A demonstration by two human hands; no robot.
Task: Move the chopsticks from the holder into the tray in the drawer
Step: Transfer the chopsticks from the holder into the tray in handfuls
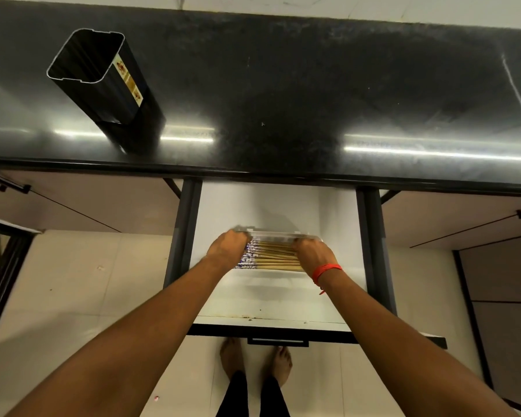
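A black square holder (103, 82) stands on the dark counter at the left, and nothing shows inside it. Below the counter the white drawer (271, 299) is pulled out. In it sits a clear plastic tray (278, 234) with several wooden chopsticks (275, 257) lying side by side, their blue-and-white patterned ends to the left. My left hand (227, 249) is curled over the tray's left end and the patterned chopstick ends. Over the tray's right end and the chopstick tips curls my right hand (313, 255). Whether each hand grips the tray or the chopsticks is unclear.
The black glossy counter (283, 100) spans the top. Dark drawer rails (182, 233) run along both sides of the drawer, and its handle (278, 342) faces me. Closed cabinet fronts flank it. My bare feet (256, 361) stand on the tiled floor below.
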